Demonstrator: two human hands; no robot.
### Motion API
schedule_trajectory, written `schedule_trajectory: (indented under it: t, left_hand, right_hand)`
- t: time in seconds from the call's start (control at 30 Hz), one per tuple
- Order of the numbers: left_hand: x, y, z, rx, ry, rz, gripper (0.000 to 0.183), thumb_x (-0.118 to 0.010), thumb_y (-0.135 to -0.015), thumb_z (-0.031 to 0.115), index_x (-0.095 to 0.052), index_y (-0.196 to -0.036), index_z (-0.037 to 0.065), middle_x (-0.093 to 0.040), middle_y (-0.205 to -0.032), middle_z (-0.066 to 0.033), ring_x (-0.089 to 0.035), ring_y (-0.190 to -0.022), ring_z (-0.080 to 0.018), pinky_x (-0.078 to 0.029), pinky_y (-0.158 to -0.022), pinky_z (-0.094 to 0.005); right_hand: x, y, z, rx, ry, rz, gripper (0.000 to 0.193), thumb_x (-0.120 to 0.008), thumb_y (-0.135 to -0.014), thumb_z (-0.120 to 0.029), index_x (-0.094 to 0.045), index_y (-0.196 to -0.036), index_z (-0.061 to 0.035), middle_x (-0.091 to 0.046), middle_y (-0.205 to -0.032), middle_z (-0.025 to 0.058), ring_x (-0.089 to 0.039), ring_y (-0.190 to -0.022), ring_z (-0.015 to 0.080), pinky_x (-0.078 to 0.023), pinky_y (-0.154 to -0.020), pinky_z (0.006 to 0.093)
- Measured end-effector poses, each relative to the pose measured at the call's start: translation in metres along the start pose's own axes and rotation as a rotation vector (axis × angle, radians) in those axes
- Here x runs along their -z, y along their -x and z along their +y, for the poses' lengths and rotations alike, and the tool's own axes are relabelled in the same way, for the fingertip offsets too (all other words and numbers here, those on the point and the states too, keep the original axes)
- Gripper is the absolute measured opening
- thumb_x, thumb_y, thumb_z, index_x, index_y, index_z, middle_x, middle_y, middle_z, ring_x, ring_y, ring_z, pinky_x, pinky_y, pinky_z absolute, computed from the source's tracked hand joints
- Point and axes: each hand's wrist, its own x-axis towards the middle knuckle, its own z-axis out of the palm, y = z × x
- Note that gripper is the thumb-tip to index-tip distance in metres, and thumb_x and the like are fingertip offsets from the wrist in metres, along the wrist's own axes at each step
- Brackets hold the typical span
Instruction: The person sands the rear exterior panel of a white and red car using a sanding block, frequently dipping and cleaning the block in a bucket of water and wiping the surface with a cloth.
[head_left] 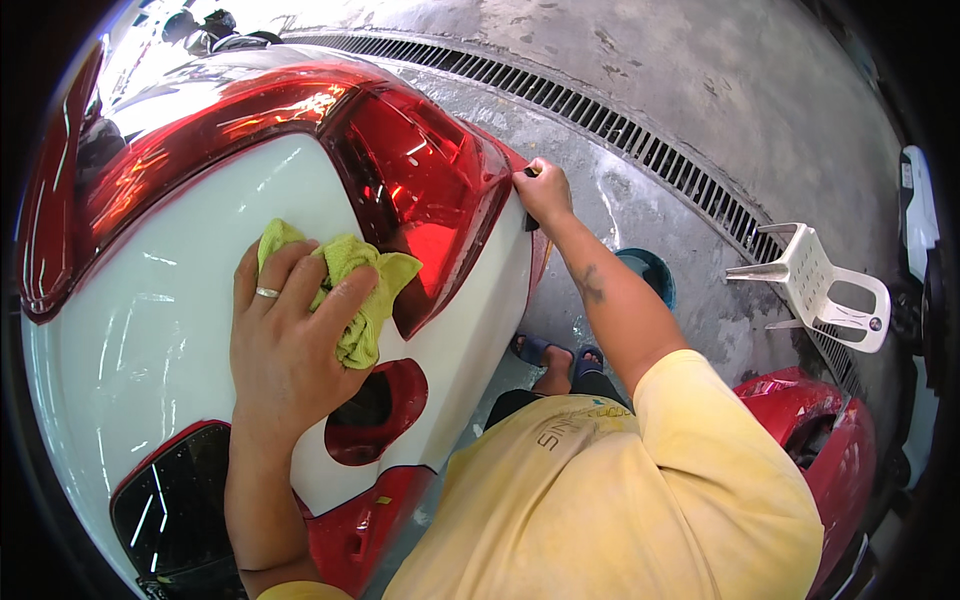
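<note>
My left hand (pixel 290 330), with a ring on one finger, is closed around a crumpled yellow-green cloth (pixel 345 270) against a glossy white panel (pixel 210 220) of a car body. Beyond the cloth is a shiny, transparent-looking red section (pixel 410 170) with dark parts behind its surface. Out at the right edge of that section, my right hand (pixel 545 190) is closed on a small dark tool (pixel 530 222). Most of the tool is hidden by the fingers, so its kind cannot be made out.
A red-rimmed round opening (pixel 375 410) and a dark window-like panel (pixel 170 500) lie nearer on the car. To the right are a teal bucket (pixel 648 275), a white plastic chair (pixel 815 285) and a red car part (pixel 830 430). A drain grate (pixel 600 120) crosses the wet floor.
</note>
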Motion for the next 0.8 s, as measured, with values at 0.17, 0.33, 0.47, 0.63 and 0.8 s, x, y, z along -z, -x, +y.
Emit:
schedule_trajectory:
  t: [0.17,0.33,0.47,0.63,0.8]
  left_hand:
    - [-0.002,0.002,-0.002,-0.008,-0.012,0.0,0.048,-0.083,-0.064,0.014,-0.072,-0.11,0.015,-0.066,-0.106,-0.0099,-0.061,-0.114,-0.0335,-0.042,-0.11,-0.0556]
    - [0.0,0.004,-0.002,-0.001,-0.006,-0.02,0.05,-0.083,-0.062,0.012,-0.07,-0.111,0.014,-0.067,-0.107,-0.0098,-0.061,-0.115,-0.0345,-0.041,-0.11,-0.0563]
    - [-0.001,0.005,0.002,-0.006,0.002,-0.026,0.047,-0.083,-0.063,0.012,-0.07,-0.108,0.013,-0.067,-0.106,-0.0103,-0.061,-0.115,-0.0345,-0.041,-0.11,-0.0567]
    - [-0.004,0.008,0.001,-0.022,-0.024,0.019,0.043,-0.084,-0.063,0.012,-0.069,-0.103,0.011,-0.065,-0.109,-0.0126,-0.061,-0.114,-0.0368,-0.044,-0.106,-0.0563]
    - [-0.014,0.019,-0.003,-0.009,-0.053,0.255,0.038,-0.089,-0.068,0.01,-0.062,-0.094,0.006,-0.06,-0.115,-0.0166,-0.06,-0.116,-0.042,-0.05,-0.098,-0.0544]
  right_hand:
    - [0.001,-0.003,0.004,0.044,-0.041,0.016,0.027,-0.068,-0.08,-0.029,-0.072,-0.089,-0.0041,-0.073,-0.085,0.0232,-0.072,-0.083,0.0416,-0.056,-0.076,0.0471]
    - [-0.003,0.013,0.002,0.036,-0.065,-0.055,0.029,-0.07,-0.079,-0.031,-0.072,-0.088,-0.0034,-0.072,-0.083,0.0239,-0.073,-0.081,0.0404,-0.056,-0.074,0.0467]
    - [0.015,-0.019,0.002,0.094,0.043,-0.084,0.026,-0.071,-0.082,-0.026,-0.071,-0.088,-0.0009,-0.073,-0.081,0.0198,-0.073,-0.079,0.0334,-0.057,-0.073,0.0428]
    - [0.052,0.019,0.035,-0.197,-0.582,-0.084,0.035,-0.076,-0.083,-0.015,-0.061,-0.111,0.0004,-0.072,-0.094,0.0122,-0.071,-0.081,0.0219,-0.059,-0.074,0.037]
    - [0.088,0.058,0.061,-0.315,-0.848,-0.201,0.039,-0.073,-0.088,-0.004,-0.053,-0.121,0.0012,-0.068,-0.102,0.0102,-0.071,-0.087,0.0198,-0.061,-0.081,0.0332]
